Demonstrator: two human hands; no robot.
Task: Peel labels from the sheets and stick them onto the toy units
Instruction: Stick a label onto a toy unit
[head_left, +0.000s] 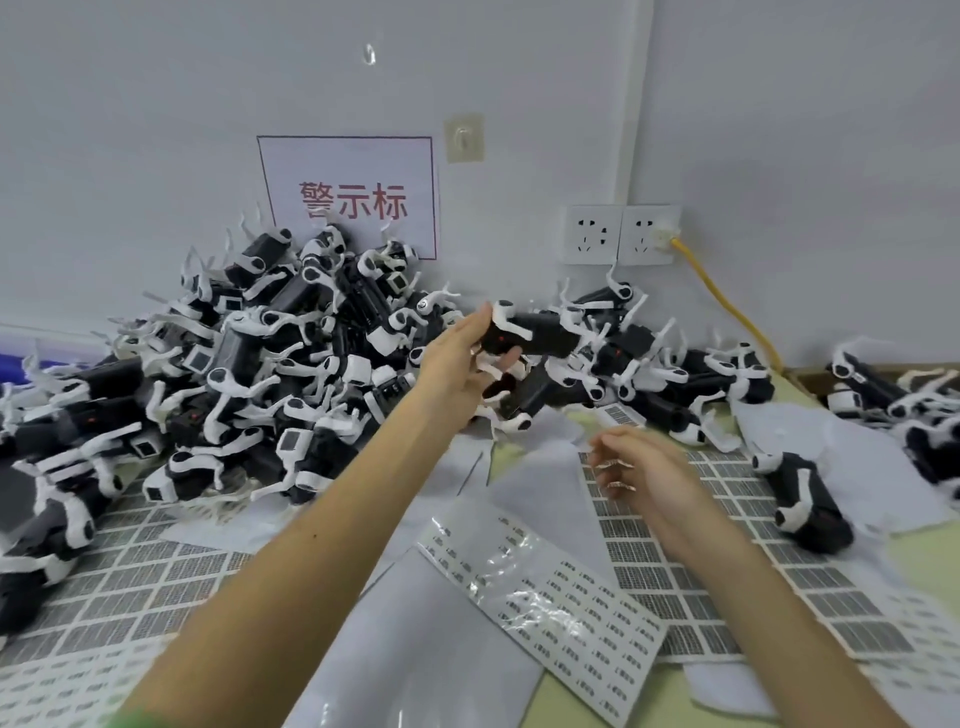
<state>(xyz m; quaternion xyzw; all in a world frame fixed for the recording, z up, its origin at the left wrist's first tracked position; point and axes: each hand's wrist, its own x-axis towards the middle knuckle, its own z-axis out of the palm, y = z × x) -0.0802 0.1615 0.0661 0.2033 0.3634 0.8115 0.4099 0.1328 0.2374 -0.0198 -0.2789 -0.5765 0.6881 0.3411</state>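
Left hand (460, 358): clamped round one black plastic toy dog unit with white legs (535, 335), held above the far edge of the pale green desk (597, 696).
Toy axis: body runs left to right, out from the palm.
Right hand (641, 467): fingers curled above the grey-printed label sheet (631, 551); label pinched or not, too blurred to call.
Bearing: toy lies up-left of the right hand, near.

The left hand (460, 358) grips 1 black-and-white toy unit (540, 338) above the far edge of the table (927, 561), beside the pile of toy units (249, 374) heaped at its far left. The right hand (641, 470), fingers curled and blurred, hovers over label sheets (571, 603) spread toward the near edge.
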